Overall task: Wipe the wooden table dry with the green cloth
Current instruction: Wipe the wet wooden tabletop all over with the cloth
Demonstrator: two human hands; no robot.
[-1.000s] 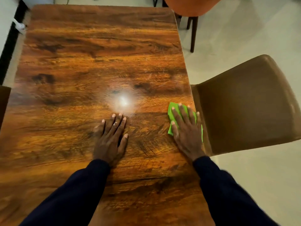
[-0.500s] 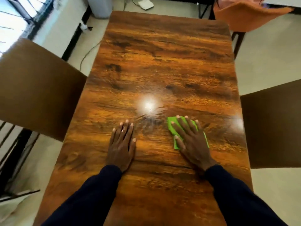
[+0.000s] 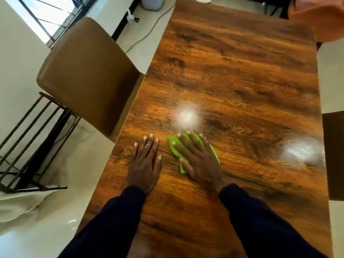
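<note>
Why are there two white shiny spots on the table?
Head view: that is glare, light bouncing off the glossy table; the bright spot sits just beyond the cloth, the hazier spot lies near the right edge; the orange chair at top right looks blurred.

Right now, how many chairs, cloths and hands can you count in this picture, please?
Chairs: 3 (left brown chair, right brown chair, orange chair)
Cloths: 1 (green cloth)
Hands: 2 (left hand, right hand)
Total: 6
</note>
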